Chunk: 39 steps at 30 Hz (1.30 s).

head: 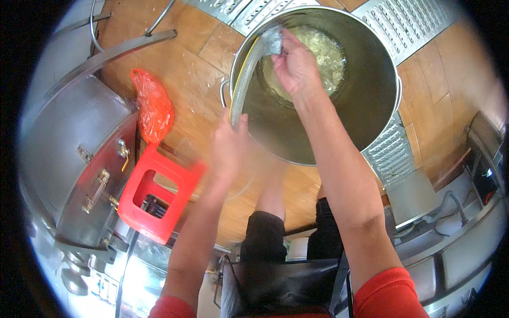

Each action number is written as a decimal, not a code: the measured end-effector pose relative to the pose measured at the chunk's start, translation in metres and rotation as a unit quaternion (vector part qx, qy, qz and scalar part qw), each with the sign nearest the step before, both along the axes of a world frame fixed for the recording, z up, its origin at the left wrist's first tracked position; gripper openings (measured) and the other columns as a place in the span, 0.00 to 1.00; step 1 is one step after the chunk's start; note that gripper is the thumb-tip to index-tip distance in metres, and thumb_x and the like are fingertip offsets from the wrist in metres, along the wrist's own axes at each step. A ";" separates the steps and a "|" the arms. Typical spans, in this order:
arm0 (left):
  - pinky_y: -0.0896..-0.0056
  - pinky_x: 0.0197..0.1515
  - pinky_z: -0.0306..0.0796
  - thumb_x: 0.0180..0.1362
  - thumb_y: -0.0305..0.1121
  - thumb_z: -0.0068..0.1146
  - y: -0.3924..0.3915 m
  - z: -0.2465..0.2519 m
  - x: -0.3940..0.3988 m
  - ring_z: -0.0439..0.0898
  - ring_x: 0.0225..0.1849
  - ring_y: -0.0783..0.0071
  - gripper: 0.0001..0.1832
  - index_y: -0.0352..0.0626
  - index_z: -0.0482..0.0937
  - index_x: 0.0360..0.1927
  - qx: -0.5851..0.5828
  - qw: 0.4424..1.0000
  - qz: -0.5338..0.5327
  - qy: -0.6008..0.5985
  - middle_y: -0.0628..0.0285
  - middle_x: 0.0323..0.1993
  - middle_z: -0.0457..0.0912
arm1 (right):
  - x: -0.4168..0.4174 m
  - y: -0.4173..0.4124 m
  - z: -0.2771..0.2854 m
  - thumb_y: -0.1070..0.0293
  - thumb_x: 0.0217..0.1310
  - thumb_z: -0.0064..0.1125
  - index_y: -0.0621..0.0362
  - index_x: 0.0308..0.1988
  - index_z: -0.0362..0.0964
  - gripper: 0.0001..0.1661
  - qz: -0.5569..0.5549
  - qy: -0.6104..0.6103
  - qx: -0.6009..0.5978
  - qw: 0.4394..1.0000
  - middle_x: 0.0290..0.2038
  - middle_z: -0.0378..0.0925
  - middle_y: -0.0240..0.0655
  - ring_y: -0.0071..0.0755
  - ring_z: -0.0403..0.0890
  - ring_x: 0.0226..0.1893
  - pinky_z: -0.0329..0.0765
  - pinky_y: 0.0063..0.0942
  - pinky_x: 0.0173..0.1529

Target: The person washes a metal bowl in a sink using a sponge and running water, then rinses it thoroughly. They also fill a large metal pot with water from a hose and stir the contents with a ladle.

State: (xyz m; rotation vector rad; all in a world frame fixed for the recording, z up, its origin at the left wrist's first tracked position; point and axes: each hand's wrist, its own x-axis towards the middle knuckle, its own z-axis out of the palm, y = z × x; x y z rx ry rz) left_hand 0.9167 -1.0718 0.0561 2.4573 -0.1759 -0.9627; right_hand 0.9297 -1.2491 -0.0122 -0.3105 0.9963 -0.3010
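Observation:
A large round metal pot [278, 139] with side handles stands on the floor, with churning, yellowish liquid [324, 59] at its bottom. My right hand [296, 65] is over the pot and grips the wrapped, silvery end of a clear braided hose [247, 71] with a yellow stripe. Lower down, at the pot's left rim, my left hand [230, 139] is closed around the same hose; it looks blurred. The hose curves along the inside of the left rim between my two hands. Whether liquid leaves the hose end is hidden.
Left of the pot are a red plastic stool [159, 159] and a knotted red plastic bag [155, 107]. A metal cabinet with valves [91, 167] stands farther left. Perforated metal drain covers [401, 28] cross the wet, wood-look tile floor [195, 87]. Steel equipment [453, 270] lies at lower right.

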 end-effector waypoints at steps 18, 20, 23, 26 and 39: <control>0.58 0.27 0.71 0.56 0.28 0.44 -0.030 0.028 0.006 0.76 0.20 0.58 0.24 0.37 0.55 0.56 -0.017 0.989 0.035 0.144 0.47 0.23 0.73 | -0.018 -0.062 0.023 0.72 0.66 0.35 0.69 0.48 0.64 0.16 0.010 -0.029 -0.016 0.999 0.45 0.71 0.47 0.39 0.73 0.47 0.71 0.32 0.55; 0.55 0.32 0.70 0.55 0.27 0.44 -0.027 0.032 0.008 0.77 0.26 0.54 0.24 0.35 0.55 0.56 0.006 0.986 0.019 0.164 0.44 0.25 0.73 | -0.017 -0.085 0.036 0.76 0.64 0.33 0.72 0.44 0.63 0.14 -0.114 0.007 0.021 0.993 0.42 0.71 0.47 0.40 0.73 0.45 0.73 0.37 0.55; 0.51 0.38 0.69 0.54 0.25 0.46 -0.024 0.032 0.009 0.77 0.33 0.47 0.23 0.31 0.57 0.54 0.045 0.985 -0.018 0.164 0.39 0.27 0.74 | 0.000 -0.075 0.035 0.76 0.64 0.36 0.71 0.43 0.64 0.12 -0.138 0.071 -0.008 0.988 0.40 0.72 0.46 0.37 0.75 0.41 0.75 0.36 0.52; 0.49 0.38 0.69 0.53 0.25 0.47 -0.025 0.029 0.011 0.76 0.36 0.42 0.21 0.27 0.58 0.50 0.010 0.992 -0.068 0.105 0.35 0.30 0.74 | -0.005 -0.027 0.013 0.78 0.62 0.40 0.64 0.49 0.68 0.17 0.189 0.078 -0.086 0.975 0.40 0.74 0.42 0.32 0.75 0.41 0.73 0.26 0.49; 0.52 0.37 0.71 0.51 0.23 0.48 -0.024 0.043 0.026 0.78 0.35 0.45 0.12 0.33 0.64 0.39 0.024 0.988 -0.093 0.123 0.41 0.30 0.78 | -0.051 0.001 0.003 0.74 0.63 0.35 0.49 0.53 0.70 0.22 0.693 0.135 0.047 0.707 0.48 0.71 0.24 0.16 0.68 0.39 0.67 0.16 0.39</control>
